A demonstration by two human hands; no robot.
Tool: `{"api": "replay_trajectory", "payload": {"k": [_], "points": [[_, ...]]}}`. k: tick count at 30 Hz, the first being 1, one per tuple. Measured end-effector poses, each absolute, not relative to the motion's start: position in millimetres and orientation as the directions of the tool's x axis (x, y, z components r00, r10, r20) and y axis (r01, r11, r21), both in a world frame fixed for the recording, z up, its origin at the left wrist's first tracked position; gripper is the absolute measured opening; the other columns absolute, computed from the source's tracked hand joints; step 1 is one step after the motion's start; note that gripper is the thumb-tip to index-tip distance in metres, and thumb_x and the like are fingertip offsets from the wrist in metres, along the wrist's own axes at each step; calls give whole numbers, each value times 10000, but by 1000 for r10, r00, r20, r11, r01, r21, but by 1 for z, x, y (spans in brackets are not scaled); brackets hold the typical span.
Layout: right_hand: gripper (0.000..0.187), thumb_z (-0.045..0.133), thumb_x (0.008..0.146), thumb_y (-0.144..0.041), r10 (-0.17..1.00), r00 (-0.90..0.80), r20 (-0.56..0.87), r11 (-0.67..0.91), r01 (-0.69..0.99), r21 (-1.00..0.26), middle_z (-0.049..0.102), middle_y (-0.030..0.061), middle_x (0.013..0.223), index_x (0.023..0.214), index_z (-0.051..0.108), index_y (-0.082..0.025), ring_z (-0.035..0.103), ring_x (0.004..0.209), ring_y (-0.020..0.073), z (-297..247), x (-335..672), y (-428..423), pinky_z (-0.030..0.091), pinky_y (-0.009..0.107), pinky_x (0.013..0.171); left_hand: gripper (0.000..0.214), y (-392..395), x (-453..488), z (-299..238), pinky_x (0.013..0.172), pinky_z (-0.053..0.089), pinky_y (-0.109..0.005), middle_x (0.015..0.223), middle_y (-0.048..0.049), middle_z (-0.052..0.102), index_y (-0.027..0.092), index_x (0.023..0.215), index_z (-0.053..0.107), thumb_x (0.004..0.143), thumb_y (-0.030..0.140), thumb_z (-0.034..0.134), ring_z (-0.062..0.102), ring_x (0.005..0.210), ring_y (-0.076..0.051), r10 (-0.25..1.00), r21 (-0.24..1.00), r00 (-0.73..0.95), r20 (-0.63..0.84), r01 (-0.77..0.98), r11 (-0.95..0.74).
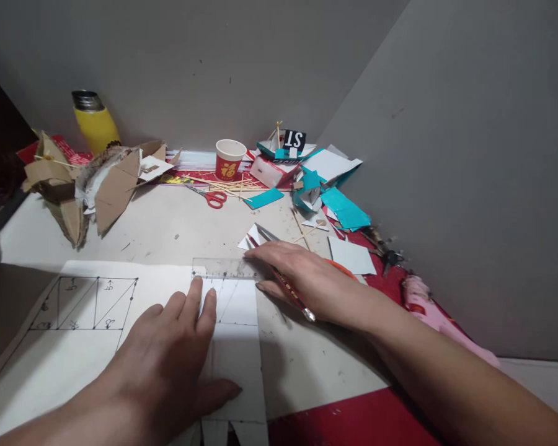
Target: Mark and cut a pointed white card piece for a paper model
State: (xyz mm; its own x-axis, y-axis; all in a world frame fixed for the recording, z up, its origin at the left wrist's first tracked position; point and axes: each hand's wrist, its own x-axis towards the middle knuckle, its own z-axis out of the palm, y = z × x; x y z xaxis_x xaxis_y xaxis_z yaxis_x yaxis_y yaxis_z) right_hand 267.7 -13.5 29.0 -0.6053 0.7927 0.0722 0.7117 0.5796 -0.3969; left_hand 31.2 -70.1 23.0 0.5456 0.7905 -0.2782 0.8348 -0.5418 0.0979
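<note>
My left hand (177,347) lies flat with fingers stretched out on a white sheet of paper (84,353) marked with pencilled triangles and numbers. Its fingertips touch the lower edge of a clear plastic ruler (223,267) laid across the sheet. My right hand (302,275) rests at the ruler's right end, fingers pressed together around a red pencil (288,291) whose metal end sticks out toward me. White paper scraps (253,238) lie just beyond the right hand.
Red-handled scissors (214,198), wooden sticks (227,184) and a red paper cup (229,159) sit at the back. Torn cardboard pieces (97,186) and a yellow flask (95,124) stand far left. Teal and white card offcuts (344,210) pile by the grey wall at right.
</note>
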Motion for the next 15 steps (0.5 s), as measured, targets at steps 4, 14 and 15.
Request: {"api": "replay_trajectory", "payload": {"k": [4, 14, 15], "points": [[258, 507, 954, -173, 758, -651, 40, 603, 675, -425, 715, 126, 1112, 1165, 656, -187, 649, 1035, 281, 33, 268, -10, 505, 434, 873, 893, -70, 31, 24, 929, 502, -601, 1538, -307, 321, 67, 1468, 433, 750, 551, 652, 549, 1229, -455, 779, 110, 524, -345, 847, -521], [289, 505, 926, -174, 778, -624, 70, 616, 737, -278, 718, 132, 1126, 1178, 643, -154, 671, 1007, 290, 48, 297, -9, 516, 418, 829, 891, -68, 33, 25, 971, 475, -609, 1572, -248, 321, 85, 1485, 411, 753, 549, 619, 493, 1280, -466, 777, 113, 489, -397, 866, -487], [288, 501, 923, -160, 772, -633, 62, 623, 733, -274, 719, 126, 1131, 1171, 648, -164, 671, 1015, 290, 51, 299, -10, 515, 413, 826, 881, -69, 32, 25, 967, 480, -602, 1562, -245, 346, 89, 1481, 420, 753, 545, 619, 500, 1272, -461, 777, 113, 490, -395, 865, -488]]}}
